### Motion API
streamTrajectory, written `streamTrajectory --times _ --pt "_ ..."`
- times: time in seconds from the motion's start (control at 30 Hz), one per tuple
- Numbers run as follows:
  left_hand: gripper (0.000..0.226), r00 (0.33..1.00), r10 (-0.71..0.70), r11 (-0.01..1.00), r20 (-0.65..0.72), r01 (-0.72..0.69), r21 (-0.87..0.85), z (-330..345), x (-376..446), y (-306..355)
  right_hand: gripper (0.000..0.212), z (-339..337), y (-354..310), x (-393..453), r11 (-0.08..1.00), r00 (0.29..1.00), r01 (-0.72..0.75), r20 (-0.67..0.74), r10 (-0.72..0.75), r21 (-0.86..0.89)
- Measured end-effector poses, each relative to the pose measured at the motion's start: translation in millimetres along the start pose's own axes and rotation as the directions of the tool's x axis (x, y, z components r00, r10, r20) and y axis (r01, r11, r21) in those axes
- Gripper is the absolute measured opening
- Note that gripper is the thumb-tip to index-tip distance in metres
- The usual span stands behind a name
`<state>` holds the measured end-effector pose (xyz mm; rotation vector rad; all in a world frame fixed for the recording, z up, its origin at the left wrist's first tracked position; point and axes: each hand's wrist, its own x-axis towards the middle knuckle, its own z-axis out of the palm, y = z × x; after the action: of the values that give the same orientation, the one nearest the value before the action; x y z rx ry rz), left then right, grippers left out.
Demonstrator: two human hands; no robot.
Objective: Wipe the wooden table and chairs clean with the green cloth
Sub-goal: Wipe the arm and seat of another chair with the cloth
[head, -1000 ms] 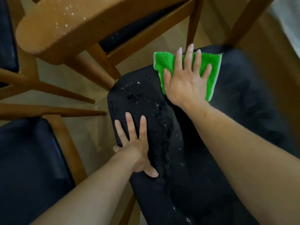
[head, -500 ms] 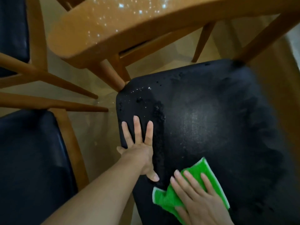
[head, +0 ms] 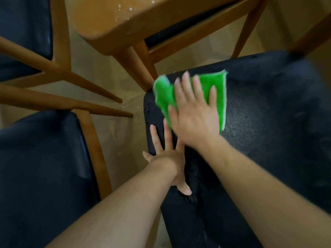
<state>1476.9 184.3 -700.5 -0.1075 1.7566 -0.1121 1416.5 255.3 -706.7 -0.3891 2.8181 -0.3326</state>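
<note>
As the right hand presses the cloth flat-fingered at the seat's far-left corner, left hand splayed just near, crumbs may fall onto the floor

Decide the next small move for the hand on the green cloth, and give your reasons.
Probably draw the green cloth back toward the person along the black seat. The right hand presses it flat at the seat's far left corner; the left hand braces the left edge.
</note>
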Motion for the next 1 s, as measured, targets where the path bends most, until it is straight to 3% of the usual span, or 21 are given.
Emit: streamTrajectory --times 0.1,0.17,0.23,0.3,0.37,0.5,0.57,0.67,0.73,0.8,0.87,0.93,1.0 --pt "0.154 0.999 0.032 0.999 0.021 -0.032 -0.008 1 5 -2 0.063 -2 11 -24 0.971 0.963 0.228 0.133 -0.236 0.072" --pt "0.163 0.999 0.029 0.999 -0.043 -0.031 -0.038 4 4 -1 0.062 -11 42 -2 0.967 0.96 0.252 0.114 -0.254 0.028" --pt "0.167 0.994 0.044 0.995 -0.101 -0.052 -0.08 6 4 0 0.061 -19 68 23 1.0 1.0 0.022 0.016 -0.021 -0.023" --pt "0.166 0.991 0.061 0.992 -0.118 -0.073 -0.1 7 5 0 0.065 -24 72 41 0.97 0.97 -0.242 -0.022 0.242 -0.005" --pt "0.165 0.992 0.072 0.991 -0.108 -0.083 -0.106 7 4 0 0.066 -22 49 50 0.956 0.956 -0.294 -0.009 0.294 -0.014" --pt "0.159 0.983 0.158 0.982 -0.091 -0.166 -0.09 1 0 -8 0.063 -11 -21 59 0.999 0.997 -0.052 0.062 0.053 -0.015" --pt "0.148 0.962 0.246 0.965 -0.122 -0.254 -0.061 8 -8 -15 0.064 -4 -46 49 1.0 0.997 -0.013 0.07 0.014 -0.012" --pt "0.123 0.86 0.293 0.91 -0.418 -0.384 -0.154 48 -18 -28 0.064 7 -56 8 0.995 0.994 0.095 0.057 -0.093 -0.028" --pt "0.103 0.805 0.317 0.876 -0.501 -0.451 -0.17 76 -24 -36 0.064 16 -50 -24 0.959 0.951 0.281 0.147 -0.272 -0.043" --pt "0.09 0.777 0.34 0.859 -0.53 -0.486 -0.16 91 -29 -43 0.064 17 -35 -30 0.935 0.921 0.352 0.194 -0.338 -0.041" --pt "0.078 0.738 0.338 0.813 -0.585 -0.542 -0.214 97 -30 -49 0.066 14 -20 -12 0.96 0.965 0.259 0.078 -0.252 -0.102" --pt "0.064 0.693 0.255 0.754 -0.674 -0.579 -0.31 102 -30 -57 0.072 6 -17 19 0.993 1.0 0.018 -0.023 -0.021 -0.116" --pt "0.052 0.678 0.154 0.687 -0.719 -0.596 -0.415 102 -30 -63 0.077 6 -32 44 0.981 0.98 -0.193 -0.049 0.191 -0.023"
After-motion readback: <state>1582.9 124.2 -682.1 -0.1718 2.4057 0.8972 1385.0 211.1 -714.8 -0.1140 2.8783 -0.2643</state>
